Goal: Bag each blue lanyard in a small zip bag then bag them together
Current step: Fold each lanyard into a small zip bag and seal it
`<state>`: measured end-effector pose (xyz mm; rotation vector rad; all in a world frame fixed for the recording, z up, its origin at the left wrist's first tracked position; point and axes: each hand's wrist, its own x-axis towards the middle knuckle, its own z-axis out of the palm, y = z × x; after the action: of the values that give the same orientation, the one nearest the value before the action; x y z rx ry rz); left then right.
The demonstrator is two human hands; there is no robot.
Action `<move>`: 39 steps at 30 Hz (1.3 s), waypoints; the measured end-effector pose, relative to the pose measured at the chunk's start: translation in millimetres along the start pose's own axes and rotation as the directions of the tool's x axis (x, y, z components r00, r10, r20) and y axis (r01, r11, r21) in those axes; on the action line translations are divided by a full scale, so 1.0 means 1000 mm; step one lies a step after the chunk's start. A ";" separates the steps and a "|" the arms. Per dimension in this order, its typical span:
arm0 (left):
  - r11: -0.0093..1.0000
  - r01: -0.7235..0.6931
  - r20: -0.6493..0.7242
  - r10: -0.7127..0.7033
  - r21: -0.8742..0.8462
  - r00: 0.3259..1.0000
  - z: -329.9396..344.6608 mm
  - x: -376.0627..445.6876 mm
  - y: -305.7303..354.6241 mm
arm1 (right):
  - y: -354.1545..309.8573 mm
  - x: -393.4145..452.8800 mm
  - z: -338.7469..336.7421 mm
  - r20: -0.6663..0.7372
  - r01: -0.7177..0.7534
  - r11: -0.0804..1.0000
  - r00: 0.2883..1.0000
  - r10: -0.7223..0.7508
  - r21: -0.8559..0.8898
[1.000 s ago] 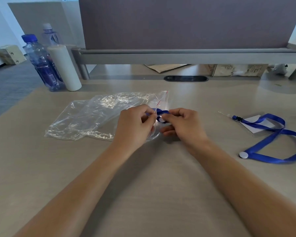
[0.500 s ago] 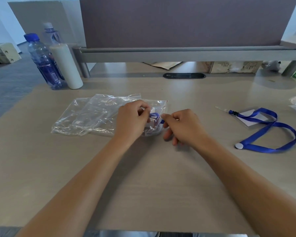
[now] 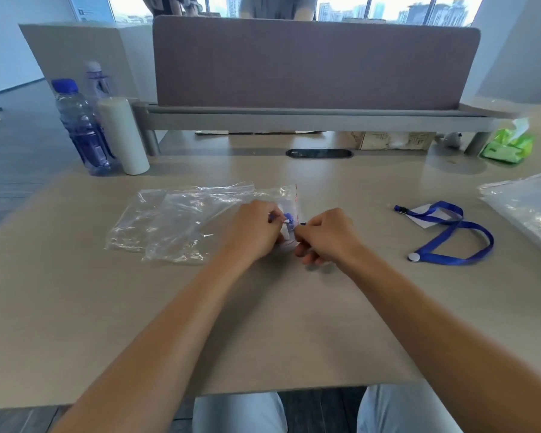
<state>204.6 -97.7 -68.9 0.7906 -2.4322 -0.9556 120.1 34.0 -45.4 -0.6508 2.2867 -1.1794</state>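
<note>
while second lanyard (image 3: 450, 235) is waiting on table (image 3: 263, 323), left hand (image 3: 255, 232) and right hand (image 3: 327, 237) are pinching small bag (image 3: 289, 214), stuffing first lanyard (image 3: 289, 218). next: push rest in, zip.

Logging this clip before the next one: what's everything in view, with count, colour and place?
lanyard in hands: one, blue, bunched at the mouth of a small bag, mid desk
small bag: one, clear with red line, between the hands
loose bags: two or more, clear, left of the hands
loose lanyard: one, blue, flat on the right over a white card
bag stack: count unclear, clear, right edge
bottles: two, clear with blue, far left
white cylinder: one, beside the bottles
green pack: one, far right
left hand: grips the small bag
right hand: pinches the lanyard
</note>
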 end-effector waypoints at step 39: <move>0.967 -0.137 -0.287 0.072 -0.214 0.955 0.017 0.061 0.077 | 0.061 -0.040 -0.119 -0.254 0.134 0.954 0.965 -0.063 0.270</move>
<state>122.6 -81.8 -15.8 0.6558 -2.0567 -0.9925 66.7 162.1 -27.7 -0.5408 2.2313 -1.6817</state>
